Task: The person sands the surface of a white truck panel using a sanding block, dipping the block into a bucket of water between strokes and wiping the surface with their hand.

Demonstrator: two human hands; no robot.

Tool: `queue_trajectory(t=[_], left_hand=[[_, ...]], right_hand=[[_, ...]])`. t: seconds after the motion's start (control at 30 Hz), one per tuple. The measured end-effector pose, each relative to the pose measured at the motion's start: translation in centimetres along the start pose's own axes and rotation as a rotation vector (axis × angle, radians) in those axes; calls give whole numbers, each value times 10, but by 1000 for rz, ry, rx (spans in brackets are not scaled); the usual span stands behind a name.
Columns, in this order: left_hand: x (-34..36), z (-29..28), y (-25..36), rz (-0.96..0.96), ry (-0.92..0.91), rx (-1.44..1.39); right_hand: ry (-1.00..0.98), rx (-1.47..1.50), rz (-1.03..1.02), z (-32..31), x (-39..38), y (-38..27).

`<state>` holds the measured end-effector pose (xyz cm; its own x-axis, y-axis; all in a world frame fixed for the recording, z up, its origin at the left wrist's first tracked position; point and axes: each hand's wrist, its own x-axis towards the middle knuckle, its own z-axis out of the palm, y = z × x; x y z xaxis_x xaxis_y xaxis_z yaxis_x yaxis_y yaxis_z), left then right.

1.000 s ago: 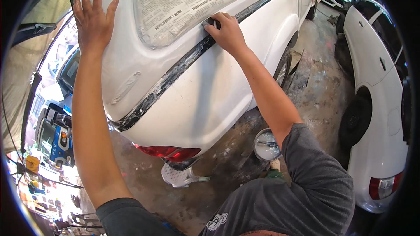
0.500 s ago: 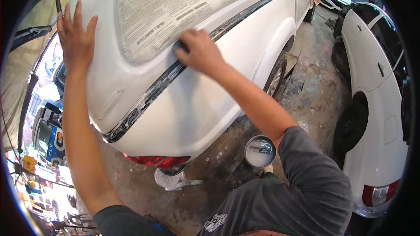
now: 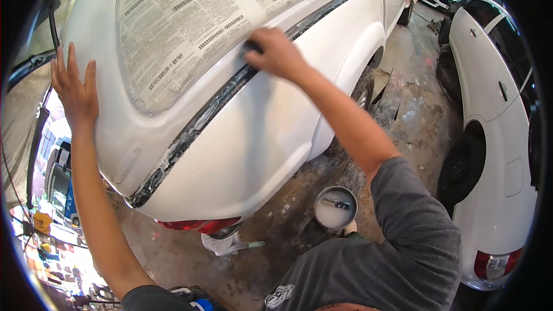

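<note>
A white vehicle [image 3: 299, 121] with a canopy-like rear body fills the middle. Newspaper [image 3: 190, 29] masks its side window, and a black strip [image 3: 199, 118] smeared with whitish residue runs along the body below. My right hand [image 3: 277, 53] is closed around a small dark sanding pad [image 3: 252, 46], mostly covered by the fingers. It presses on the white panel between window and strip. My left hand [image 3: 76, 93] lies flat on the vehicle's rear corner, fingers spread, holding nothing. A red tail light [image 3: 193, 226] sits low on that corner.
A round bucket [image 3: 333, 214] of cloudy liquid, with a dark object in it, stands on the stained floor by my body. A white plastic stool [image 3: 219, 246] is under the tail light. Another white car [image 3: 489, 92] is parked at right; cluttered gear lies at far left.
My right hand has slid a little farther along the panel, keeping hold of the sanding pad. My left hand stays flat on the body. The view has shifted slightly.
</note>
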<state>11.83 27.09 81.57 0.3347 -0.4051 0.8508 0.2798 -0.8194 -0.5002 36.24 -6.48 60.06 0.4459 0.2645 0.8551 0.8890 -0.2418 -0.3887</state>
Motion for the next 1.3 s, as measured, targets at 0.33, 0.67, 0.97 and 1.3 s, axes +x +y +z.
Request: queue_trajectory(t=[0.33,0.67,0.97,1.3], left_hand=[[-7,-1,-3,17,-43,7],[0,-2,-2,8,-62,49],[6,-1,2,21,-43,39],[1,-7,-12,35,-80,84]], right_hand=[[-26,-47,43,-3,2,-5],[15,-168,240,-24,39,87],[-42,-111,180,-71,51,114],[-89,-192,164,-47,44,103]])
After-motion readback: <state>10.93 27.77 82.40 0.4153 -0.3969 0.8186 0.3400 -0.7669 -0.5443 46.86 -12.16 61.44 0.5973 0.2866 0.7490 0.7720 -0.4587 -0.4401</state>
